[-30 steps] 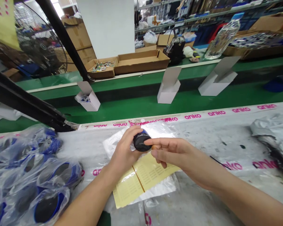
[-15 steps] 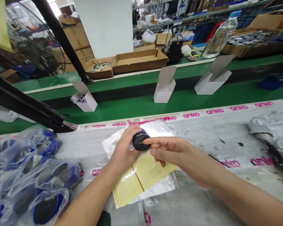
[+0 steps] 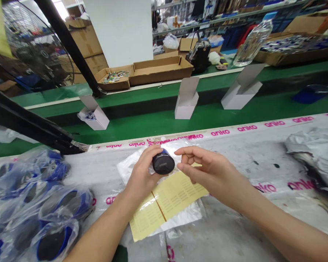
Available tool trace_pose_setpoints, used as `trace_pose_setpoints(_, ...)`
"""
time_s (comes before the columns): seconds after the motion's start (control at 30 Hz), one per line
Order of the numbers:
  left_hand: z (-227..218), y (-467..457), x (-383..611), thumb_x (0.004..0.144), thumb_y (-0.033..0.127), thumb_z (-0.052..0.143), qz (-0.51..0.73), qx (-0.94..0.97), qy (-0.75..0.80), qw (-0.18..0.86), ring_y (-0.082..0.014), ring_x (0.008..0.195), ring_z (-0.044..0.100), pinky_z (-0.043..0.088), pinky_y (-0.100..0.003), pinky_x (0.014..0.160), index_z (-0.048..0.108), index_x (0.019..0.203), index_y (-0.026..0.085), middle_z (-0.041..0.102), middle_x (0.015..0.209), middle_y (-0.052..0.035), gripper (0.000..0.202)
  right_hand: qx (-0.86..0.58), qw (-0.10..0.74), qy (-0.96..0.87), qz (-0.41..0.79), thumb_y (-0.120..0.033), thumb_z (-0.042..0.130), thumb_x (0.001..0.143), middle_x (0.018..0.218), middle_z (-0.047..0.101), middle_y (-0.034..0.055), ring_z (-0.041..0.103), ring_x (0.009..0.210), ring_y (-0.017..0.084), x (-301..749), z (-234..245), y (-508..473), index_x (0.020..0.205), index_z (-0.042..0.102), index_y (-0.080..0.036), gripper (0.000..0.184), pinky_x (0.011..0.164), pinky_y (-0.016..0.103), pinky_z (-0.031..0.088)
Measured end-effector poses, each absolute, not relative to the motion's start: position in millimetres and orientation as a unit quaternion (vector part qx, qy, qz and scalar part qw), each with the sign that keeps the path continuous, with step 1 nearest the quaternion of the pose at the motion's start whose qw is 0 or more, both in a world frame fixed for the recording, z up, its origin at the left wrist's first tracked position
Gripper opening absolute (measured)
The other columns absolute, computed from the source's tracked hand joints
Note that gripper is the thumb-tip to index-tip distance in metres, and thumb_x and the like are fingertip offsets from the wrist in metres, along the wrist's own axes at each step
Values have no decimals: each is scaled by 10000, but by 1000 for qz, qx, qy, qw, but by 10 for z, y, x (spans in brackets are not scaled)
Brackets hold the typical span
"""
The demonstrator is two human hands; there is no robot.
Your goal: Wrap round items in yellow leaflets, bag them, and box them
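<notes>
In the middle of the head view, my left hand (image 3: 143, 169) is closed around a blue cylinder with a black round end (image 3: 163, 163). That black end is tilted toward me, with a faint small mark on it. My right hand (image 3: 199, 163) hovers just right of the cylinder, apart from it, thumb and forefinger parted with nothing visible between them. Below both hands, a yellow sheet of printed labels (image 3: 177, 191) lies on white plastic bags (image 3: 191, 213).
Blue, black-ended items in clear bags (image 3: 56, 236) are heaped at the left. White open boxes (image 3: 186, 107) stand on the green conveyor (image 3: 142, 123) beyond the table edge. A black post (image 3: 71, 47) rises at the left, and a grey plastic bundle (image 3: 314, 149) lies at the right.
My right hand has drawn back from the black end of the cylinder, which its forefinger was touching, and its fingers have parted. My left hand keeps its hold.
</notes>
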State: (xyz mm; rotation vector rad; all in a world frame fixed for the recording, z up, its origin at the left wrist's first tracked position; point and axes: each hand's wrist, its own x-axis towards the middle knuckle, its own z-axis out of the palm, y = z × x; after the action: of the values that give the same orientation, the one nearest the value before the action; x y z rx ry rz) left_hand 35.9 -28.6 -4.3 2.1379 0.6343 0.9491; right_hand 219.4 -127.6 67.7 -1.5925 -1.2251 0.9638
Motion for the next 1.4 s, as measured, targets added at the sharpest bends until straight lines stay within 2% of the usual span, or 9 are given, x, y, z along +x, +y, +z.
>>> trace_pose_setpoints(0.33,-8,-287,367,797,60,760,360,845,222,327,-256,1325,569,505,-450,1103,541,1313,292,588,1393,-100,606,-664,413,-600,169,-245,739,835,1002,640,51,611,777,192,1969,372,-1128,1069,609,-227,269,663,333,514)
trace_pose_setpoints(0.5,-30,-279,365,812,127,774,366,837,226,337,-272,1325,576,509,-472,1096,539,1313,289,596,1390,-108,577,-637,422,-594,251,-206,617,898,900,706,41,674,803,208,2173,377,-1061,946,675,-222,77,742,351,549)
trace_pose_setpoints(0.6,-36,-288,367,808,123,775,349,834,239,354,-266,1353,554,464,-476,1142,546,1312,294,599,1409,-94,580,-647,390,-585,296,-338,587,942,1006,754,67,711,892,249,2273,433,-1062,1063,699,-227,199,782,391,573)
trace_pose_setpoints(0.73,-28,-297,364,806,173,785,328,803,280,413,-269,1345,560,463,-471,1140,475,1391,304,578,1446,-95,675,-636,324,-677,179,-328,715,861,1350,645,86,636,1177,317,2161,418,-1077,1398,543,-286,565,935,480,552)
trace_pose_setpoints(0.87,60,-236,283,849,245,741,324,807,294,397,-267,1393,505,406,-479,1177,484,1404,312,545,1488,-76,615,-670,311,-655,163,-355,684,872,1253,694,103,681,1069,311,2172,442,-1062,1391,526,-236,556,866,449,567)
trace_pose_setpoints(1.0,198,-91,113,880,352,677,350,790,427,267,-307,1239,584,452,-512,1071,642,1197,219,644,1294,-118,346,-768,258,-569,139,-457,646,863,1126,728,134,700,905,330,2429,537,-1028,1372,524,-176,594,694,413,548)
trace_pose_setpoints(1.13,275,43,-17,772,348,759,221,777,549,214,-305,956,632,481,-445,858,705,1035,172,666,978,-100,321,-757,218,-600,138,-461,645,879,1208,703,151,689,997,340,2601,494,-1009,1354,574,-188,553,758,427,562)
trace_pose_setpoints(1.27,327,111,-53,771,212,680,193,745,571,286,-191,626,547,382,-306,623,668,726,193,595,634,1,50,-710,286,-643,42,-491,676,891,1365,613,160,600,1215,371,2566,442,-1051,1403,551,-217,594,913,513,560)
trace_pose_setpoints(1.4,411,85,-45,832,265,614,297,724,526,332,-163,683,590,431,-278,656,628,758,194,654,720,-2,103,-593,392,-700,-70,-292,566,994,1289,645,157,603,1219,313,2378,518,-1132,1268,643,-198,300,1001,500,534)
